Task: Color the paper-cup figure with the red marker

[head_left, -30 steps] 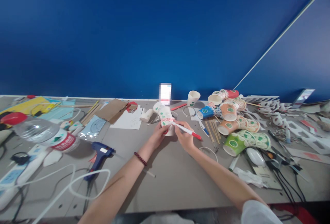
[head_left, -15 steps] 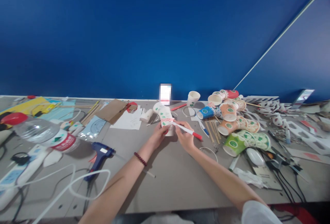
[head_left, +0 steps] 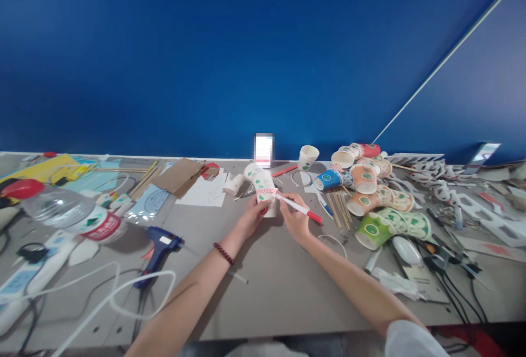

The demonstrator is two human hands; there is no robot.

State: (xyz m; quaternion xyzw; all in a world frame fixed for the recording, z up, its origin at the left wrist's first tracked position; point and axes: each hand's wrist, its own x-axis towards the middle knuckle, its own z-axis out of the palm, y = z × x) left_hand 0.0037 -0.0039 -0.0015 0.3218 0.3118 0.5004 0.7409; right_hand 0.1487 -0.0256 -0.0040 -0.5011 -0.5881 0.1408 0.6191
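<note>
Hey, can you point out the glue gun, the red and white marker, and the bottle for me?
Glue gun [head_left: 155,257]: head view, on its blue handle.
Marker [head_left: 297,207]: head view, on its white barrel.
Bottle [head_left: 68,207]: head view, on its clear side.

Grey tbl [head_left: 263,302]: glue gun [head_left: 158,253], btl [head_left: 96,222], cups [head_left: 373,230].

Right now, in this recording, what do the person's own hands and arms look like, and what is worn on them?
Both the left hand and the right hand are bare, without gloves. A dark red beaded bracelet circles the left wrist. A pale, whitish fabric sleeve ends near the right elbow; no left sleeve shows.
</note>
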